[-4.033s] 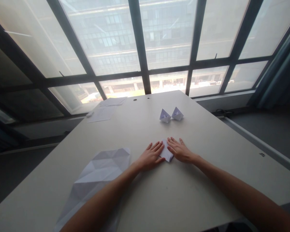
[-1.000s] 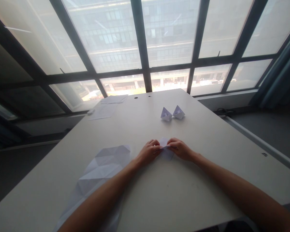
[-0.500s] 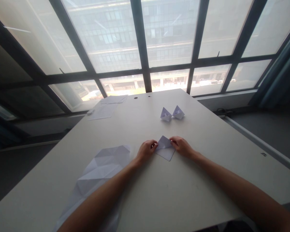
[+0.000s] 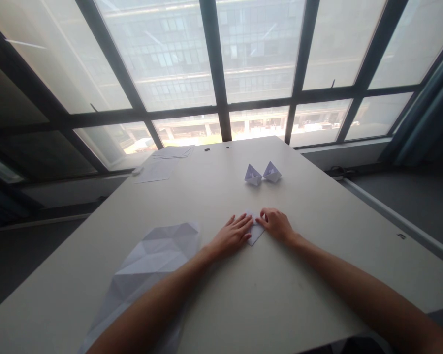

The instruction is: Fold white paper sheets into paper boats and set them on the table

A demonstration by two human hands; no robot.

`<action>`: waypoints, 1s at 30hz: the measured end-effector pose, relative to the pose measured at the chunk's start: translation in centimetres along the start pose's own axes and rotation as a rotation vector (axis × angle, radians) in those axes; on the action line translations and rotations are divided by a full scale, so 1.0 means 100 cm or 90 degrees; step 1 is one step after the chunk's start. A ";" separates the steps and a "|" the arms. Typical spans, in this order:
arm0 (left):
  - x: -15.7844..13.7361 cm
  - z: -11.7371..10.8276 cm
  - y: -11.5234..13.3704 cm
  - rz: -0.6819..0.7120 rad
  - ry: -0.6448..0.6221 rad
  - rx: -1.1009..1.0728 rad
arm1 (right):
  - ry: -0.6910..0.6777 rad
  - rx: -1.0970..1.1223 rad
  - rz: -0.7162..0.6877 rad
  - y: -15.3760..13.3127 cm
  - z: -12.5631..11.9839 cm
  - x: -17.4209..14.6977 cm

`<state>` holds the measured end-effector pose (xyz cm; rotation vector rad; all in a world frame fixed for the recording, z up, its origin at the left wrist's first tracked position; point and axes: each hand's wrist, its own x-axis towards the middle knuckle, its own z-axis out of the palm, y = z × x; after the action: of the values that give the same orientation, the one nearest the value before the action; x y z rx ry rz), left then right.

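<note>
A small folded paper (image 4: 256,233) lies flat on the white table (image 4: 221,305), partly covered by my hands. Across its left part my left hand (image 4: 233,232) rests flat, fingers stretched and slightly spread. My right hand (image 4: 276,223) pinches the paper's right edge between thumb and fingertips. Beyond my hands stand two folded paper boats, the left boat (image 4: 253,176) and the right boat (image 4: 272,172), close beside each other.
A large creased sheet of paper (image 4: 162,250) lies at the left, partly under my left forearm. Flat papers (image 4: 158,168) lie at the far left of the table. Tall windows (image 4: 258,49) rise behind it, and a blue curtain (image 4: 424,113) hangs at the right.
My left hand has gone from pinching the paper's left edge to lying flat over it. My right hand stays at the right edge. Less of the paper shows.
</note>
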<state>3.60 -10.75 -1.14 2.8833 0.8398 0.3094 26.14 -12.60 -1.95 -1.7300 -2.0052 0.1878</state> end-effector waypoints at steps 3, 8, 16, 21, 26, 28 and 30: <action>-0.001 0.003 -0.002 -0.017 -0.034 -0.002 | -0.005 -0.009 0.031 0.002 -0.002 0.002; -0.001 0.003 -0.004 -0.022 -0.050 0.004 | 0.037 -0.003 0.072 0.013 -0.008 0.004; -0.002 0.000 -0.001 -0.020 -0.047 -0.001 | -0.026 0.008 0.055 0.016 -0.008 0.003; -0.002 -0.001 -0.001 -0.018 -0.048 -0.008 | -0.011 -0.031 0.071 0.009 -0.007 0.000; -0.001 0.001 -0.002 -0.022 -0.038 -0.010 | 0.052 -0.038 -0.013 -0.004 -0.005 -0.009; -0.001 0.002 0.000 -0.021 -0.035 -0.007 | 0.036 -0.007 -0.104 -0.011 -0.001 -0.012; -0.001 0.001 0.002 -0.026 -0.026 0.000 | -0.024 0.009 -0.187 -0.016 0.004 -0.016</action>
<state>3.64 -11.00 -1.19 2.8576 0.8906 0.2452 24.66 -14.31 -2.08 -1.4120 -2.2498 0.1367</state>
